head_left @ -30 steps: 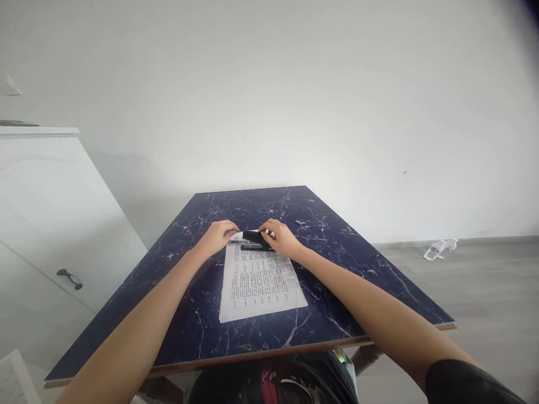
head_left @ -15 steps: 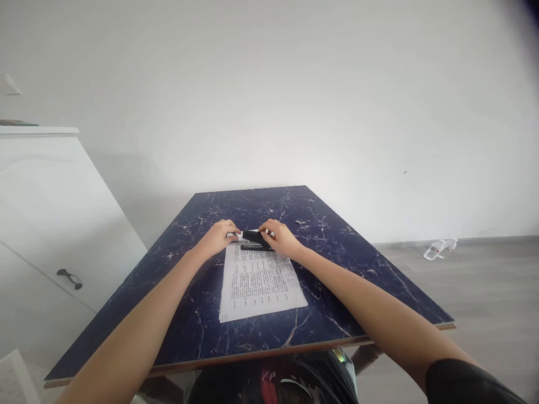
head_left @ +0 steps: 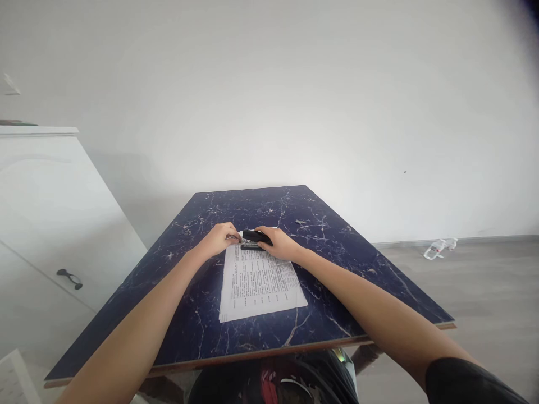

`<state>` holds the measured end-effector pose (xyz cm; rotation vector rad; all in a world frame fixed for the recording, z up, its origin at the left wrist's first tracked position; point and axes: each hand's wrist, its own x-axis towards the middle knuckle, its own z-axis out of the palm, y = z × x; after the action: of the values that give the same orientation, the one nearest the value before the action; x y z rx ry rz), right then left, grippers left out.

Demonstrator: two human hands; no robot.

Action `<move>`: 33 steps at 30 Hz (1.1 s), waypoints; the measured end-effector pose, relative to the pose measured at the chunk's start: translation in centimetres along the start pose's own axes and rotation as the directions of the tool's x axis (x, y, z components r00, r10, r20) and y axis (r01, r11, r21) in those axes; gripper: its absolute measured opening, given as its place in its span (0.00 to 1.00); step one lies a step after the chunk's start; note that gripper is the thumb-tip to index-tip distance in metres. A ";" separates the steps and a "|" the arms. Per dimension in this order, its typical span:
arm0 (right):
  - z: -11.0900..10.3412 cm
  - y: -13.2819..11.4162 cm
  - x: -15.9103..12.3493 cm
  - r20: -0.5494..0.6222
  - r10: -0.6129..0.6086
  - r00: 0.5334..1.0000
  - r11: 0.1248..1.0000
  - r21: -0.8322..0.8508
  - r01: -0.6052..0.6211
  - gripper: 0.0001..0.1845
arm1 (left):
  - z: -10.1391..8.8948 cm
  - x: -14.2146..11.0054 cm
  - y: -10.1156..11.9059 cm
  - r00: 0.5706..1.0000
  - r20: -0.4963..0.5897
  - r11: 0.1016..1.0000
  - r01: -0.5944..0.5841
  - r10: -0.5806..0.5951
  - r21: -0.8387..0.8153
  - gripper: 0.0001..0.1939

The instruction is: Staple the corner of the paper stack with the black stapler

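Since the previous frame, the right fingers [head_left: 264, 229] have slid farther along the black stapler [head_left: 255, 237] toward the left, while the left fingers [head_left: 230, 229] have stayed almost in place. Curled around the stapler's rear part, the right fingers hold it, parted only by its thickness, with the thumb on the near side. Facing them, the left fingers are bent with their tips drawn close together just beside the stapler's front end; whether they pinch something there is too small to tell. Between the two sets of fingers, the stapler's top stands raised over its base. Under it lie printed sheets [head_left: 263, 280], stretching from the fingers toward the person. All this is on the dark blue bench [head_left: 337, 269]. Beyond the right fingers and slightly rightward sits a small grey piece [head_left: 299, 222]. Well left of the left fingers stands a white cabinet [head_left: 46, 191]; far rightward, clear plastic [head_left: 440, 248] lies on the floor [head_left: 484, 280].
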<state>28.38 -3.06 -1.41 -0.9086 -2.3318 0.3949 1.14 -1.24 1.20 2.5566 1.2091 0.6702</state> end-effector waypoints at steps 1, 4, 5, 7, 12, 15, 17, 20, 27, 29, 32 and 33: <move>0.0 0.0 0.0 0.001 0.001 1.000 1.000 -0.005 -0.001 0.21 | 0.0 0.0 0.1 1.000 -0.002 1.000 0.002 -0.002 -0.007 0.07; -0.1 -0.1 -0.1 0.006 0.008 1.000 1.000 -0.008 -0.008 0.21 | 0.0 0.0 0.4 1.000 -0.006 1.000 0.020 -0.020 -0.018 0.06; -0.2 -0.2 -0.1 0.011 0.010 1.000 1.000 -0.005 -0.010 0.21 | 0.0 0.0 0.5 1.000 -0.005 0.999 0.030 -0.030 -0.025 0.06; -0.2 -0.2 -0.1 0.022 0.015 1.000 1.000 -0.001 -0.015 0.22 | 0.2 0.0 0.8 0.999 -0.001 0.997 0.050 -0.051 -0.053 0.05; -0.2 -0.2 0.0 0.021 0.006 1.000 1.000 -0.006 -0.006 0.21 | 0.6 0.0 0.7 0.993 0.025 0.979 0.119 -0.117 -0.166 0.14; -0.2 -0.2 0.0 0.020 0.003 1.000 1.000 -0.009 -0.003 0.21 | 0.7 0.1 0.3 0.987 0.041 0.962 0.162 -0.157 -0.220 0.19; -0.2 -0.2 0.0 0.018 0.002 1.000 1.000 -0.012 -0.001 0.22 | 0.7 0.1 -0.1 0.985 0.058 0.954 0.170 -0.161 -0.247 0.21; -0.2 -0.2 0.0 0.017 0.003 1.000 1.000 -0.016 -0.003 0.21 | 0.8 0.1 -0.5 0.985 0.069 0.952 0.170 -0.158 -0.255 0.22; 0.0 0.0 0.0 0.015 -0.005 1.000 1.000 -0.015 0.005 0.21 | 0.9 0.0 -1.4 0.985 0.073 0.950 0.170 -0.156 -0.264 0.22; 0.0 0.1 0.0 0.015 -0.003 1.000 1.000 -0.015 0.003 0.22 | 0.9 0.0 -1.6 0.986 0.080 0.948 0.161 -0.144 -0.275 0.21; -0.1 0.0 0.0 0.014 0.003 1.000 1.000 -0.016 -0.003 0.22 | 0.5 -0.1 -1.5 0.988 0.088 0.949 0.149 -0.130 -0.279 0.21; -0.1 0.0 0.0 0.016 0.006 1.000 1.000 -0.016 -0.006 0.22 | 0.3 -0.2 -1.4 0.987 0.090 0.950 0.150 -0.130 -0.273 0.21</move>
<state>28.41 -3.07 -1.31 -0.9237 -2.3502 0.3880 0.24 -0.50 0.28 2.2221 1.1671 0.6595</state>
